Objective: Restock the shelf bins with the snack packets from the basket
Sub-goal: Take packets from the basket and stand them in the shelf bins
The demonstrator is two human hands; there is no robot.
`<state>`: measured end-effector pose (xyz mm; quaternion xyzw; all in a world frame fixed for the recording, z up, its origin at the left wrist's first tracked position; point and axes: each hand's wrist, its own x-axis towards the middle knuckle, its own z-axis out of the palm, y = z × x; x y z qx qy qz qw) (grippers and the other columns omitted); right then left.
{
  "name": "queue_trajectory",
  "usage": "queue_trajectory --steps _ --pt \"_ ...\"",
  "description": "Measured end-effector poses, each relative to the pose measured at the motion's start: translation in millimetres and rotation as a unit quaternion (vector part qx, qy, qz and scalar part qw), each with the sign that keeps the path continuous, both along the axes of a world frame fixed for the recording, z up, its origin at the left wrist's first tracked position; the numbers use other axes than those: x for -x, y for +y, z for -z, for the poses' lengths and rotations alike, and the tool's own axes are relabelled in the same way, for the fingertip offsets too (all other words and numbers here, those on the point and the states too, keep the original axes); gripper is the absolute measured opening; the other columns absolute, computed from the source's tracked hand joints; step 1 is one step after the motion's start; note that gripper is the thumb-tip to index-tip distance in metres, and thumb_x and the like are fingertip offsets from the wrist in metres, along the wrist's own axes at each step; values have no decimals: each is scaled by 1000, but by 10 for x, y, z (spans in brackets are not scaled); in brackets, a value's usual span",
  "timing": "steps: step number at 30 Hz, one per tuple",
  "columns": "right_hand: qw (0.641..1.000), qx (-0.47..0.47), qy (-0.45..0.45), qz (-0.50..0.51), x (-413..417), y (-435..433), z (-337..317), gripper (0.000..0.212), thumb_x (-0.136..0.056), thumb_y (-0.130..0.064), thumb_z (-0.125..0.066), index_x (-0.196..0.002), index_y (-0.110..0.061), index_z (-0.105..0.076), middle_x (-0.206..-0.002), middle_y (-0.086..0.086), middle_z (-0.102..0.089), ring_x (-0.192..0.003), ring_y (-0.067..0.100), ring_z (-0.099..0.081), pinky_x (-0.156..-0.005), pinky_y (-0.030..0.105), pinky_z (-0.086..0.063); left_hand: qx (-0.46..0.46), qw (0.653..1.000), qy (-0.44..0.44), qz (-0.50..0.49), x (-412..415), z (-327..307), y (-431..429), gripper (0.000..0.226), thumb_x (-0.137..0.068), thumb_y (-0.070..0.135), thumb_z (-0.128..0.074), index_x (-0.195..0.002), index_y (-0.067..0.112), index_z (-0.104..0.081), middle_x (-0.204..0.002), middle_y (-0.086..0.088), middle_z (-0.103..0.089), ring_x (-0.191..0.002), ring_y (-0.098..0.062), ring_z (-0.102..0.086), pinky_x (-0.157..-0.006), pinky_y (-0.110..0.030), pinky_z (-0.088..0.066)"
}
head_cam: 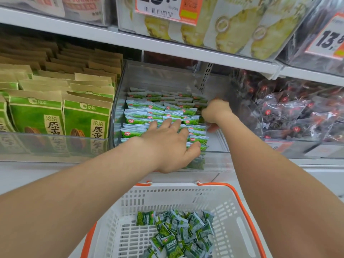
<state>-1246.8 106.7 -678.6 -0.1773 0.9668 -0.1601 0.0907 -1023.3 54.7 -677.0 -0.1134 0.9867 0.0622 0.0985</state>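
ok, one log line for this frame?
stage: restocking in progress | left hand: flat on green packets in clear bin | right hand: at rows' right edge, grip unclear | basket: loose packets inside

On my feed, the white shelf board (pixel 28 172) crosses mid-frame. Three bins sit directly on it, side by side. The left clear plastic bin (pixel 46 146) holds green-and-kraft paper bags (pixel 35 116). The centre clear plastic bin (pixel 167 77) holds rowed small green snack packets (pixel 135 116). The right clear plastic bin (pixel 249 116) holds dark red-marked packets (pixel 290 112).
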Motion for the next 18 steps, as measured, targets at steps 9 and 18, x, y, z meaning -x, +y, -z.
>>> queue_trajectory --steps 9,18 --pt "959 69 -274 -12 -666 444 -183 28 -108 -22 -45 -124 -1 -54 -99 21 -65 -62 28 -72 -51 34 -59 98 993 54 -24 -95 -71 209 65 -108 55 -15 -144 9 -44 -139 -18 -52 -127 -36 -52 -99 -50 -40" --pt "962 186 190 -66 -935 887 0 28 -99 -28 -44 -85 -10 -61 -94 19 -68 -87 40 -61 -70 36 -42 159 968 195 -24 -284 -105 608 40 -101 47 -46 -124 14 -45 -125 -13 -52 -114 -37 -51 -86 -45 -40"
